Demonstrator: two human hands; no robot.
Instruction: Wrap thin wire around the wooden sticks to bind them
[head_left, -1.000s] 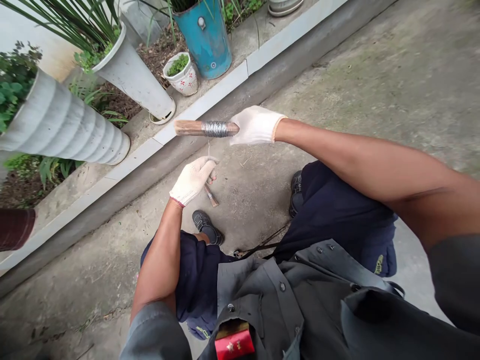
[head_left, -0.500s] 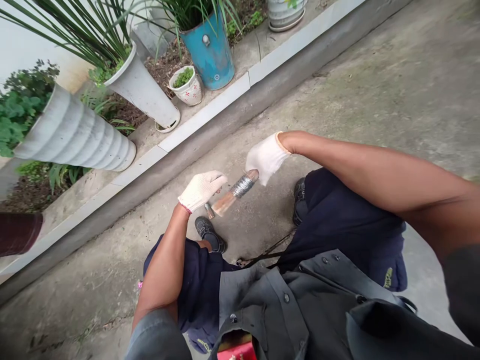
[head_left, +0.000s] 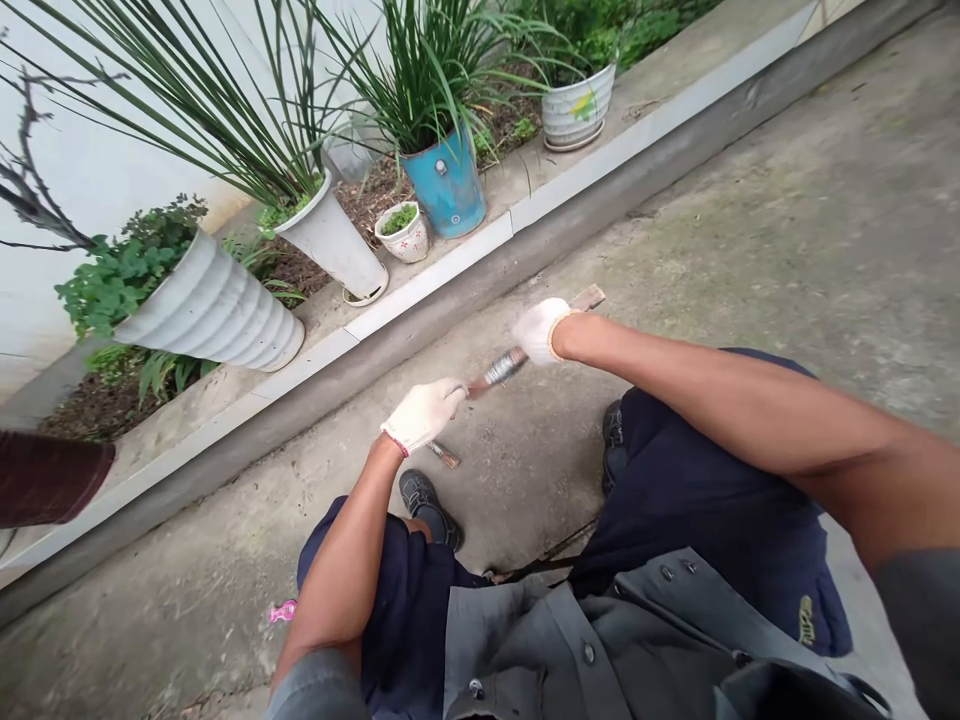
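Silver-bound wooden stick (head_left: 506, 366) gripped mid-length by gloved right hand (head_left: 540, 328).
Stick sits over the concrete (head_left: 540, 430), near side of the tiled kerb (head_left: 431, 280). Right fingers wrap its middle; gloved left hand (head_left: 427, 412) curls at the end beside the wire coil (head_left: 501, 369), can't tell if holding. Probably best: firm grip, stick steady, turns kept snug.

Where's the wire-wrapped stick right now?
Head view, just right of centre: the stick is in the right hand, its wire-wrapped part between that and the left hand.
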